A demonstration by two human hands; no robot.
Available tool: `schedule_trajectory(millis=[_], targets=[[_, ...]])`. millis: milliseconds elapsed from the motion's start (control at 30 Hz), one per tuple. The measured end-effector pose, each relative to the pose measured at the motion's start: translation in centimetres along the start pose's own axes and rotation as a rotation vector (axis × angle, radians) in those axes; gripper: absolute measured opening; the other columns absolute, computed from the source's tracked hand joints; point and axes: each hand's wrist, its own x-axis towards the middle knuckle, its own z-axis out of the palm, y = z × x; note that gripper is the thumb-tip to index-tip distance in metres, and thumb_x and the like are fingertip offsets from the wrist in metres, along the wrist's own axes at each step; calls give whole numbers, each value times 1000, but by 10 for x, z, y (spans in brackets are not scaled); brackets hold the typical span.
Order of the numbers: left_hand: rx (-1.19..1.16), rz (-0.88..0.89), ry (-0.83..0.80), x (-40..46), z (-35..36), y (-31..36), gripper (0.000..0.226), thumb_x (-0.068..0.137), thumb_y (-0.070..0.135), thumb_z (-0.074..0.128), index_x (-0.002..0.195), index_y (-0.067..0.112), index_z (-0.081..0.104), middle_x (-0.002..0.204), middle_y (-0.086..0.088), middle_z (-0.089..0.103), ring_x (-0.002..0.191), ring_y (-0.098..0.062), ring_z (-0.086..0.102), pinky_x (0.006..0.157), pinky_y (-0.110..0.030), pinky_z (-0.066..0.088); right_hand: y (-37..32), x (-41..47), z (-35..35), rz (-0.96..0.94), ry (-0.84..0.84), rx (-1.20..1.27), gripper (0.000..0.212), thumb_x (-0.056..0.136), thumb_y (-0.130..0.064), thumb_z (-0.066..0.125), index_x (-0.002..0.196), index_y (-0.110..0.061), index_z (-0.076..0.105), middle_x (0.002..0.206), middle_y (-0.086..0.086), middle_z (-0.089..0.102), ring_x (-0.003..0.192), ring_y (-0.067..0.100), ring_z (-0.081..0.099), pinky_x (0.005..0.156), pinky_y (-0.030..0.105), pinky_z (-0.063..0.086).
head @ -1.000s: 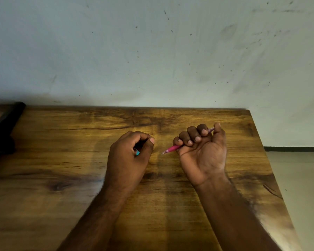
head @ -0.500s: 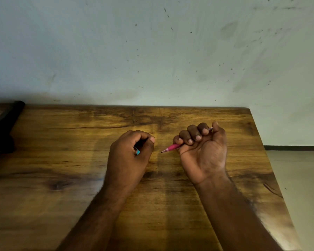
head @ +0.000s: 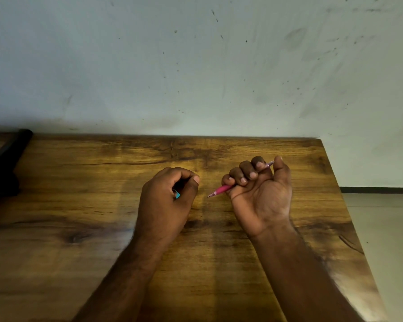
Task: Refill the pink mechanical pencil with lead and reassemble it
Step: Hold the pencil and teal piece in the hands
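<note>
Right grip (head: 258, 194) fists pink pencil (head: 222, 189) | left grip (head: 170, 194) curls round something teal, unclear

The surface (head: 79, 228) was a brown wooden top with dark, wavy grain and a few darker patches. Its far edge ran along a pale, speckled wall, and its right edge sloped down toward the near right corner. A black thing (head: 2, 168) lay on the far left of it, partly cut off by the picture's edge; what it was could not be told. Two forearms lay across the near part of the wood.
</note>
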Motion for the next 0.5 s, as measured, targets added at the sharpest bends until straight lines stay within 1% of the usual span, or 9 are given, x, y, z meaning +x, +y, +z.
schedule_trajectory(millis=[100,233,300,400,500], targets=[[2,-6,-6,0,0,0,7,94,27,69,94,23,75,85,16,68,82,-1,64,70,-23,54,0,0,0,-12,-2,-8,44,102,-43,37,67,-19,46,61,-3,33,57,14,31,61,33,33],[8,0,-9,0,0,0,6,93,27,69,94,24,75,85,17,67,83,0,63,69,-17,50,0,-1,0,-1,-5,10,47,102,-50,37,68,-19,47,62,-3,33,58,14,30,62,33,32],[9,1,-9,0,0,-1,7,93,27,69,94,23,75,85,16,68,83,0,63,69,-17,50,-1,-1,0,0,-11,15,46,101,-50,37,68,-19,47,62,-3,33,58,14,30,62,33,32],[14,7,-2,1,1,-1,7,93,26,69,93,23,75,85,16,68,82,0,64,69,-18,51,-1,0,0,-18,-4,0,42,100,-43,37,67,-19,47,61,-3,33,58,14,30,61,33,32],[12,11,0,1,1,-1,7,93,26,69,94,23,75,85,16,68,83,-1,64,69,-17,51,-1,0,0,-14,0,3,45,100,-48,38,67,-19,48,62,-3,34,58,14,30,62,33,32]])
